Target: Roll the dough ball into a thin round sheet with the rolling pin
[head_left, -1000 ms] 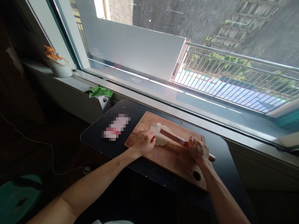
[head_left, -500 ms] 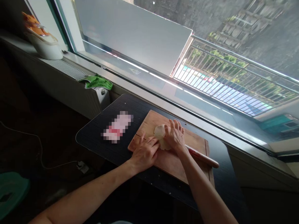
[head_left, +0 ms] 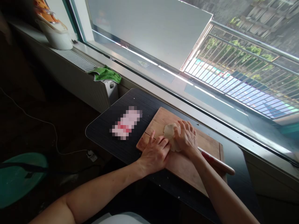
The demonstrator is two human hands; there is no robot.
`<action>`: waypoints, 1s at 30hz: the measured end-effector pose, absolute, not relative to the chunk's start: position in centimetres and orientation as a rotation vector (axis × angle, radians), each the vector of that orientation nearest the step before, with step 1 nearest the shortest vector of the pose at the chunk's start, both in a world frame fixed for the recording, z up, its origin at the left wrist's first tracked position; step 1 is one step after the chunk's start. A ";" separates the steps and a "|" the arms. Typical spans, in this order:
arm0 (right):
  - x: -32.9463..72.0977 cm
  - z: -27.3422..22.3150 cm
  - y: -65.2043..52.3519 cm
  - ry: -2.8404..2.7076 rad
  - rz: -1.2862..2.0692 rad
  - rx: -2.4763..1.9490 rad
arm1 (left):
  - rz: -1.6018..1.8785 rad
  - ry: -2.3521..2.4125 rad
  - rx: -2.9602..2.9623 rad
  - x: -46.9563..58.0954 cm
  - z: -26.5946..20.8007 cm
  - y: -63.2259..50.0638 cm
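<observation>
A flat, pale round of dough (head_left: 170,131) lies on the wooden cutting board (head_left: 184,168). My right hand (head_left: 187,137) is on the dough's right side, its fingers bent over and gripping that edge. At the lower left edge, my left hand (head_left: 155,152) holds the dough between thumb and bent fingers, with the little finger sticking out. The thumb tips are partly hidden. A wooden rolling pin (head_left: 221,165) rests across the board's right part, its near end past the edge and its other end behind my right wrist.
The board sits on a dark table (head_left: 105,124) under the window. A blurred pink-and-red item (head_left: 127,123) lies left of the board. A green cloth (head_left: 107,74) and a white bucket (head_left: 58,35) are on the radiator. A green basin (head_left: 23,177) stands at lower left.
The view has shifted, so everything appears further right. Both hands stay at the dough, with only slight finger changes. The rolling pin stays in place on the board.
</observation>
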State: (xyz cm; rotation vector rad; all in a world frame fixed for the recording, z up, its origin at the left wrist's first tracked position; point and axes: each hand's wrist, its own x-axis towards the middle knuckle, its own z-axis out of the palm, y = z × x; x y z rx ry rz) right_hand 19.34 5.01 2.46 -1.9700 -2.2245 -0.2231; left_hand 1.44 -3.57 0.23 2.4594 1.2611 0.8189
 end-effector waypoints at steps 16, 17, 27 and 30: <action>18.1 3.2 5.1 -2.087 0.008 -2.096 | 0.926 1.298 2.493 1.5 -0.2 -3.7; 18.3 3.5 6.0 -2.055 0.025 -2.137 | 0.919 1.307 2.494 1.4 -0.2 -3.7; 18.0 3.3 3.9 -2.144 0.024 -2.028 | 0.911 1.323 2.505 1.4 -0.1 -3.8; 18.4 3.7 6.1 -2.073 0.021 -2.079 | 0.899 1.337 2.515 1.3 -0.1 -3.8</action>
